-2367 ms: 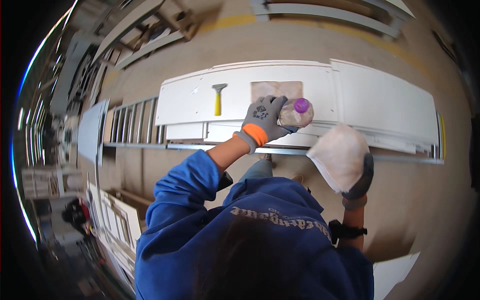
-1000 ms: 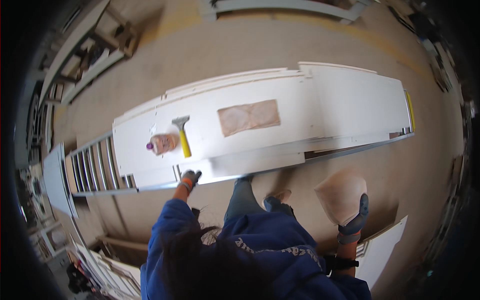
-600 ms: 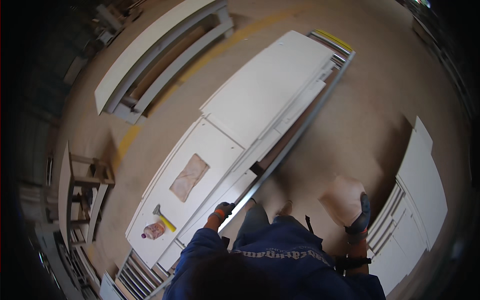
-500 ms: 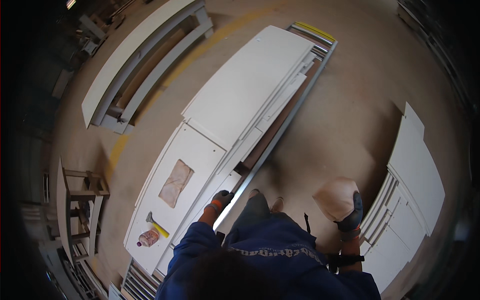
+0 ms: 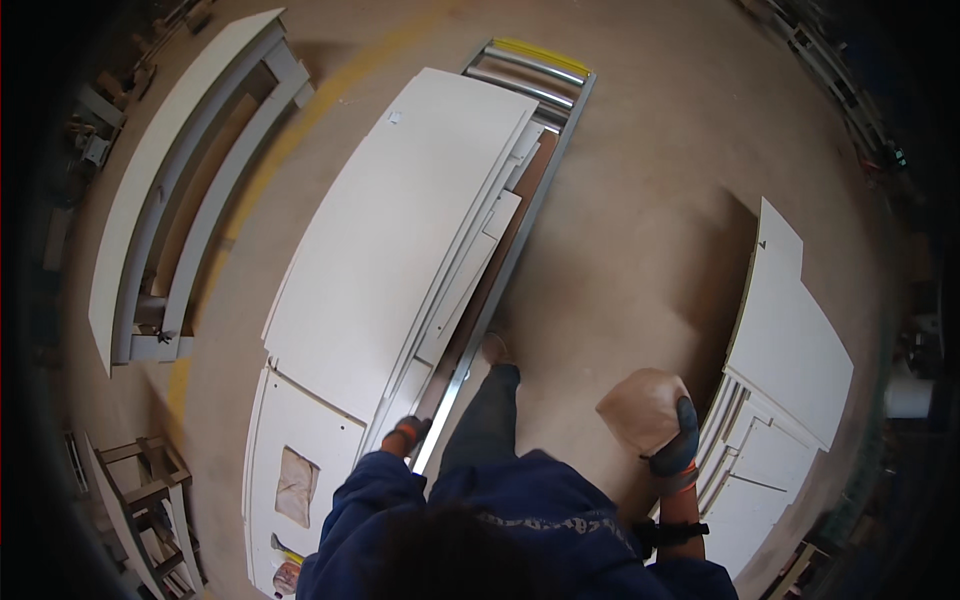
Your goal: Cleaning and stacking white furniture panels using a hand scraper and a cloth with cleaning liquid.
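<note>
My right hand (image 5: 676, 448), in a dark glove with an orange cuff, grips a light-brown, cloth-like piece (image 5: 640, 410) by its right side, above the floor. My left hand (image 5: 408, 436), gloved the same way, is low beside the long edge of a stack of white panels (image 5: 400, 240), next to the metal side rail (image 5: 510, 260). Its fingers are dark and blurred. A similar brown piece (image 5: 296, 486) lies flat on the nearer panel (image 5: 325, 425). Close to it are a hammer (image 5: 286, 548) with a yellow handle and a bottle (image 5: 286, 576), partly cut off by my sleeve.
The panels lie on a roller conveyor (image 5: 520, 84) with a yellow end bar. More white panels (image 5: 790, 340) are stacked at the right. A white-topped frame (image 5: 190, 170) stands at the far left, with a wooden rack (image 5: 145, 490) nearer. A yellow line (image 5: 300, 125) crosses the floor.
I have stepped forward along the conveyor, so the panels, hammer and bottle sit lower in view. The brown piece stays in my right hand. My left hand has moved along with me.
</note>
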A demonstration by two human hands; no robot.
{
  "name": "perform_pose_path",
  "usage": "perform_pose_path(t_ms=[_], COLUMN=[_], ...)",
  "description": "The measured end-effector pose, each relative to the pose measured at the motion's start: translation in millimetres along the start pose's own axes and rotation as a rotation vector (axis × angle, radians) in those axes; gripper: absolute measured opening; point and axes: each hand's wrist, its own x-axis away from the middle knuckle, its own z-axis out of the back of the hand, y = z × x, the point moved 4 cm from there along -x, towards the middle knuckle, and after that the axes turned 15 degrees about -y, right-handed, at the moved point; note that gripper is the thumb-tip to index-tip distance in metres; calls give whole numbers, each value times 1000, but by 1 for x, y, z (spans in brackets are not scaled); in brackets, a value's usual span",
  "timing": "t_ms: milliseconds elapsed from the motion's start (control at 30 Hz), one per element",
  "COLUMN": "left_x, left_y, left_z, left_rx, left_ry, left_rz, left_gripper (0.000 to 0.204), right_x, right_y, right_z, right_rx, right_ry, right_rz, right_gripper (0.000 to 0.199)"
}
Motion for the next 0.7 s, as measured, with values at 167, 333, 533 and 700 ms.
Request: perform_pose_path(t_ms=[167, 333, 533, 700], left_x=[46, 91, 32, -30], left_y=[150, 248, 281, 301], left_z=[150, 302, 409, 501], left_rx=[256, 19, -142, -130], left_ry=[374, 829, 1001, 1159], left_rz=[-207, -269, -38, 28], left_gripper=[57, 64, 78, 83], right_x=[-118, -272, -441, -585], right_y=[-35, 2, 37, 27], right_z=[-14, -36, -12, 28], right_rx=[-79, -203, 53, 540], right_ry=[68, -11, 117, 372], right_rz=[-15, -237, -71, 183], right_gripper=[69, 68, 57, 55])
